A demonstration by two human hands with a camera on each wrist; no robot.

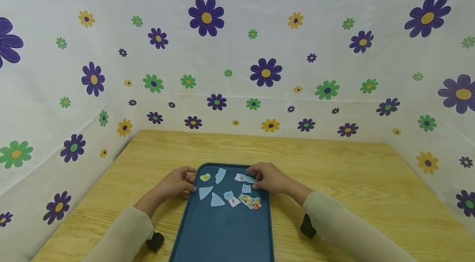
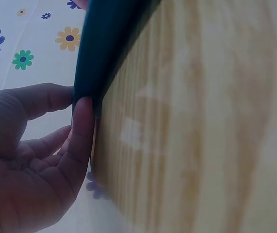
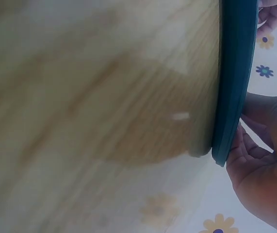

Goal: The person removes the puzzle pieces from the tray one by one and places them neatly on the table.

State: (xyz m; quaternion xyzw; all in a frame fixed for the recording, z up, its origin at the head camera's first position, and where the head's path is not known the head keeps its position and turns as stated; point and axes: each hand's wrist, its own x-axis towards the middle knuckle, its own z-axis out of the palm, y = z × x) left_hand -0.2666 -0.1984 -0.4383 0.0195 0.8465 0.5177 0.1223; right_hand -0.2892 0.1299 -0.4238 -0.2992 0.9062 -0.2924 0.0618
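One dark blue tray (image 1: 226, 233) stretches along the middle of the tabletop (image 1: 334, 179), its near end closest to me. Two hands grip it: the left hand (image 1: 176, 184) pinches the left rim, the right hand (image 1: 271, 178) the right rim by the far right corner. Between them, toward the tray's far edge, I count eight flat pieces (image 1: 217, 201), their print too small to read. Beyond hangs a flowered white cloth (image 1: 237, 18).
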